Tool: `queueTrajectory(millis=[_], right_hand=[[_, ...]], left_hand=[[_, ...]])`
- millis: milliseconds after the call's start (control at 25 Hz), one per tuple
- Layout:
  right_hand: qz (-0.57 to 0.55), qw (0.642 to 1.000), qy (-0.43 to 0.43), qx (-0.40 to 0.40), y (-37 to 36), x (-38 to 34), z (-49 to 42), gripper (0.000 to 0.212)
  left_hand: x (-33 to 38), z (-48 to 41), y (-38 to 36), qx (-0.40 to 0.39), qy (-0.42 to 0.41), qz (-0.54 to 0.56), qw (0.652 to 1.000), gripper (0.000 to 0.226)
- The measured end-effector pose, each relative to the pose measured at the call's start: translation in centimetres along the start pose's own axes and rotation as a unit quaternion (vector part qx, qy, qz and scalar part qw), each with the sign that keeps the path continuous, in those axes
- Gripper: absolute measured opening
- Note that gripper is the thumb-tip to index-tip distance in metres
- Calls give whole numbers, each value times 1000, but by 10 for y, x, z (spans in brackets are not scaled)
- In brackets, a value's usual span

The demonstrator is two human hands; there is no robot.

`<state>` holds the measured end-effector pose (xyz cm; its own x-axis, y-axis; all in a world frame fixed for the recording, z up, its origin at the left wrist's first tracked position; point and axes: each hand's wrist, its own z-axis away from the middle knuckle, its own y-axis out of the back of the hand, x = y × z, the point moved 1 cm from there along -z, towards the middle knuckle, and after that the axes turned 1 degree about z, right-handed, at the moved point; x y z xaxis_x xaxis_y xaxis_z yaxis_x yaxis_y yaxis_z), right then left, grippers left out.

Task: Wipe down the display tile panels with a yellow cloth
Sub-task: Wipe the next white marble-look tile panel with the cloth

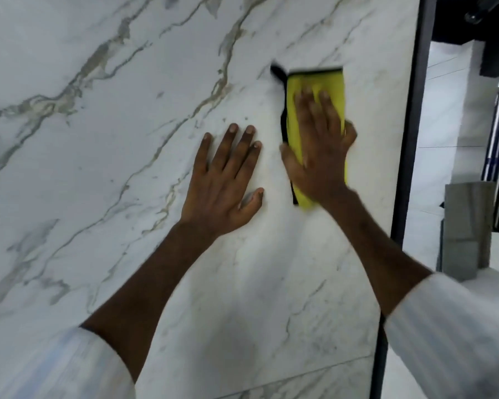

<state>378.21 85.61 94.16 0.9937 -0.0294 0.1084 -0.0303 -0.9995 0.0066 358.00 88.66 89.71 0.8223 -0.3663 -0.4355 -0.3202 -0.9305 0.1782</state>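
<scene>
The yellow cloth, folded long with a black edge, lies flat on the white marbled tile panel in the upper right of the frame, near the dark edge strip. The right hand presses it, grip spread flat, fingers straight. The left hand, at centre, rests on bare tile just beside, grip open, holding nothing

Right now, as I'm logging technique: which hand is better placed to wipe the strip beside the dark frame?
Right. The right hand presses the yellow cloth on the tile panel near that frame; the left hand lies bare, farther off.
</scene>
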Motion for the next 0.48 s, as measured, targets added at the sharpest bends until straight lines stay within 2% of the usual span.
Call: queueTrajectory(millis=[80,160,320,400,480], right_hand=[[-7,1000,-5,11,1,-7,-37,79],[-7,1000,-9,25,1,-10,-28,77],[-11,1000,-14,-10,-2,-15,123,76],[-10,998,-4,-56,3,-25,210,74],[-17,997,6,-80,7,-28,245,73]], left_hand=[[-3,-2,4,-4,2,0,1000,74],[-2,1,8,8,-8,41,999,71],[32,78,13,7,20,114,993,71],[48,121,7,-33,18,94,995,76],[52,143,-6,-62,-13,36,997,81]])
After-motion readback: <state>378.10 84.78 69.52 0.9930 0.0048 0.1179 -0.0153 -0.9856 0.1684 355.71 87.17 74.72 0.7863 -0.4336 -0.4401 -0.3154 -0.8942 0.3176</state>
